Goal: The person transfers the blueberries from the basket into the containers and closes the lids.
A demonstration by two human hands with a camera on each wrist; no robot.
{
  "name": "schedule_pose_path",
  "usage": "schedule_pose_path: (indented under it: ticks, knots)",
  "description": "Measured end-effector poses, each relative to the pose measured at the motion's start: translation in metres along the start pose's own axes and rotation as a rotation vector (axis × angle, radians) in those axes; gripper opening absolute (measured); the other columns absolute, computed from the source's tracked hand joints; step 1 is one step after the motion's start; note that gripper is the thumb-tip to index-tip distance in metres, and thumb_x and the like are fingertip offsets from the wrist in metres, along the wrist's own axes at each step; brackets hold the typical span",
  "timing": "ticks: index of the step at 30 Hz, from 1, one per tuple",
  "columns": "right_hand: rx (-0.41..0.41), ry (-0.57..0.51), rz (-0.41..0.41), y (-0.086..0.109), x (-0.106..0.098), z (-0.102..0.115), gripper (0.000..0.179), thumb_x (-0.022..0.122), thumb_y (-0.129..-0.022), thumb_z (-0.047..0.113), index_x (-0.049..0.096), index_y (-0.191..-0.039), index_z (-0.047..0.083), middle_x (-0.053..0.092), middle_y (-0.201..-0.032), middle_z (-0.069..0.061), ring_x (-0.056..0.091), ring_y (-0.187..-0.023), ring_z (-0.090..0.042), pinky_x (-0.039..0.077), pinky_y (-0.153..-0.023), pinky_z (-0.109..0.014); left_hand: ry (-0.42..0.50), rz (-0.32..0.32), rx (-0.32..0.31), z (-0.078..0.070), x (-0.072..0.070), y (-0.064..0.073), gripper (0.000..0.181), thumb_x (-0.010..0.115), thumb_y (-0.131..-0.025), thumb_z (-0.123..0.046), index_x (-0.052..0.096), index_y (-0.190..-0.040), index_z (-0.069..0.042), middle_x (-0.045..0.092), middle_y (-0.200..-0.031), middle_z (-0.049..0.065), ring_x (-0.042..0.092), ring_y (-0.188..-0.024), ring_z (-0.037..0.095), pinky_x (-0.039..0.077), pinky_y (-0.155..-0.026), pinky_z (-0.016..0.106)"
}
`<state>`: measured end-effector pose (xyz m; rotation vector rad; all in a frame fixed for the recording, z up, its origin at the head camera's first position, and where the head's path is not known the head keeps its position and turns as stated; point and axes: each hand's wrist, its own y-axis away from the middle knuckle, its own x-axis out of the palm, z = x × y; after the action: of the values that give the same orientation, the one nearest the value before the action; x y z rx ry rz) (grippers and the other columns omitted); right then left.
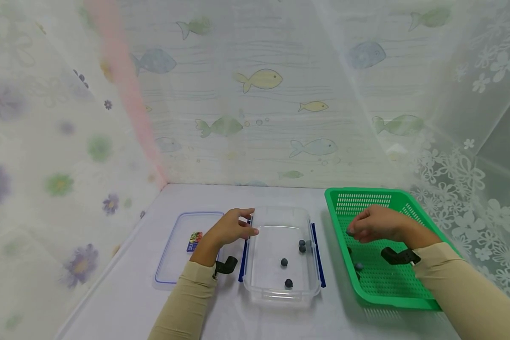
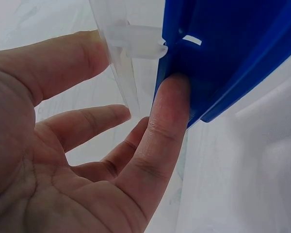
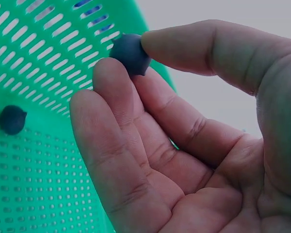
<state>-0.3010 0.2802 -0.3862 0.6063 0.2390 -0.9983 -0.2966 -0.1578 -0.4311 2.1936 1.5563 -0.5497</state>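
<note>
My right hand point(image 1: 376, 224) is over the green basket point(image 1: 397, 304) and pinches a blueberry point(image 3: 131, 54) between thumb and fingertips. A dark blueberry point(image 3: 12, 120) lies in the basket near the hand; another blueberry point(image 1: 359, 267) shows by its left wall. My left hand point(image 1: 233, 226) holds the left side of the clear plastic container point(image 1: 265, 293). Its thumb reaches over the rim, and one finger touches the blue latch point(image 2: 208, 63) outside. Several blueberries lie inside the container, such as one blueberry point(image 1: 284, 262) near the middle and another blueberry point(image 1: 288, 283) at the near end.
A clear lid point(image 1: 170, 255) with a blue seal and a colourful label point(image 1: 194, 242) lies left of the container, partly behind the left forearm. The container's right blue latch point(image 1: 318, 255) hangs down towards the basket. Patterned curtains point(image 1: 255, 118) enclose the white table point(image 1: 119, 302).
</note>
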Motion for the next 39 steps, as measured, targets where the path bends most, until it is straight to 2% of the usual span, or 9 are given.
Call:
schedule_pose_path:
  ticks: [9, 14, 16, 21, 25, 28, 39]
  knots:
    - [-0.012, -0.032, 0.006, 0.002, 0.004, 0.016, 0.027, 0.071, -0.096, 0.019, 0.074, -0.110, -0.004, 0.075, -0.107, -0.012, 0.073, -0.101, -0.027, 0.062, -0.090, -0.041, -0.001, -0.004, 0.009, 0.004, 0.001, -0.002, 0.078, 0.084, -0.089, -0.022, 0.047, -0.157, -0.013, 0.053, -0.148, 0.014, 0.070, -0.105, 0.020, 0.062, -0.089, 0.040]
    - [-0.033, -0.023, 0.010, 0.000, 0.008, 0.023, 0.019, 0.066, -0.096, 0.018, 0.072, -0.094, -0.001, 0.072, -0.104, -0.010, 0.072, -0.098, -0.025, 0.062, -0.090, -0.041, -0.002, -0.005, 0.001, 0.003, 0.000, -0.001, 0.078, 0.084, -0.089, -0.023, 0.047, -0.157, -0.015, 0.053, -0.149, 0.014, 0.069, -0.106, 0.020, 0.061, -0.091, 0.041]
    - [-0.038, -0.033, 0.007, -0.001, 0.010, 0.027, 0.017, 0.065, -0.095, 0.015, 0.068, -0.084, 0.002, 0.070, -0.097, -0.008, 0.070, -0.093, -0.022, 0.062, -0.089, -0.041, 0.000, -0.006, 0.001, 0.004, 0.001, -0.001, 0.078, 0.085, -0.088, -0.023, 0.048, -0.157, -0.016, 0.053, -0.149, 0.013, 0.069, -0.107, 0.020, 0.061, -0.090, 0.040]
    - [-0.050, -0.073, 0.007, -0.002, 0.017, 0.038, 0.019, 0.063, -0.094, 0.012, 0.059, -0.077, 0.007, 0.064, -0.088, -0.005, 0.064, -0.085, -0.021, 0.061, -0.088, -0.042, 0.008, -0.007, 0.005, 0.003, 0.001, -0.001, 0.077, 0.085, -0.088, -0.023, 0.049, -0.156, -0.016, 0.053, -0.148, 0.014, 0.068, -0.109, 0.021, 0.062, -0.089, 0.039]
    - [-0.055, -0.088, -0.002, -0.003, 0.023, 0.047, 0.014, 0.065, -0.095, 0.014, 0.068, -0.088, 0.002, 0.070, -0.096, -0.008, 0.068, -0.088, -0.021, 0.062, -0.087, -0.040, 0.006, -0.007, 0.003, 0.002, 0.000, 0.000, 0.077, 0.084, -0.089, -0.022, 0.048, -0.156, -0.016, 0.053, -0.148, 0.014, 0.069, -0.107, 0.020, 0.061, -0.088, 0.039]
    - [-0.059, -0.100, -0.005, -0.004, 0.027, 0.052, 0.019, 0.067, -0.095, 0.016, 0.071, -0.101, -0.002, 0.072, -0.100, -0.011, 0.071, -0.091, -0.023, 0.062, -0.087, -0.040, 0.010, -0.005, 0.003, 0.001, 0.000, 0.001, 0.077, 0.084, -0.089, -0.021, 0.047, -0.157, -0.015, 0.053, -0.149, 0.014, 0.069, -0.106, 0.021, 0.062, -0.088, 0.039]
    - [-0.106, -0.100, 0.032, -0.015, 0.041, 0.063, 0.034, 0.072, -0.096, 0.019, 0.071, -0.117, -0.007, 0.072, -0.106, -0.013, 0.073, -0.095, -0.024, 0.063, -0.089, -0.041, 0.003, -0.007, 0.003, 0.000, 0.000, 0.001, 0.078, 0.084, -0.089, -0.021, 0.046, -0.157, -0.013, 0.053, -0.149, 0.014, 0.070, -0.103, 0.020, 0.062, -0.088, 0.038]
